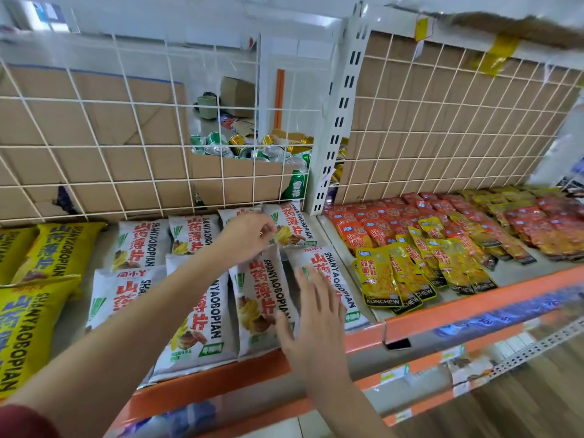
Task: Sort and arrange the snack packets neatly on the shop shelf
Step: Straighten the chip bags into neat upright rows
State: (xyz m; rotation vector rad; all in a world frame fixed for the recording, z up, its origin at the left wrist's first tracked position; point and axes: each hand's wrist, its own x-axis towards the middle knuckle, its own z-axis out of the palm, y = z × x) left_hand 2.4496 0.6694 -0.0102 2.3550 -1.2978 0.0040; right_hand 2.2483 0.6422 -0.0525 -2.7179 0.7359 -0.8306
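Left hand (248,233) is at the back row. Its fingers (267,230) are curled and look clamped on the near edge of the back-row packet (292,222); the contact is partly hidden by the knuckles, so that's a judgement.

That packet lies just beyond and to the right of those fingers. It's flat on the shelf (474,301), long axis running away from you, top end against the wire grid (132,147).

Right hand (311,306) is at the front row. Its fingers (316,279) are straight and spread, holding nothing, laid over the front-row packet (322,257). It's blurred, so I can't tell if they press or just hover.

The packet runs lengthwise under those fingers and on past the tips. Same front-to-back axis, but it looks skewed against the neighbouring packet (262,298) just left of the fingers, with a gap opening at the far ends.

My read is that you're squaring up the right end of the white block. Your left hand is nearer the back packet and your right hand nearer the front one, so neither needs to cross over.

For the front packet, push sideways toward your left fingers to close that gap, not along its length.

Yellow packets (53,248) sit well left of both hands. Small pouches (395,273) start just right of your right fingers, so watch for nudging those
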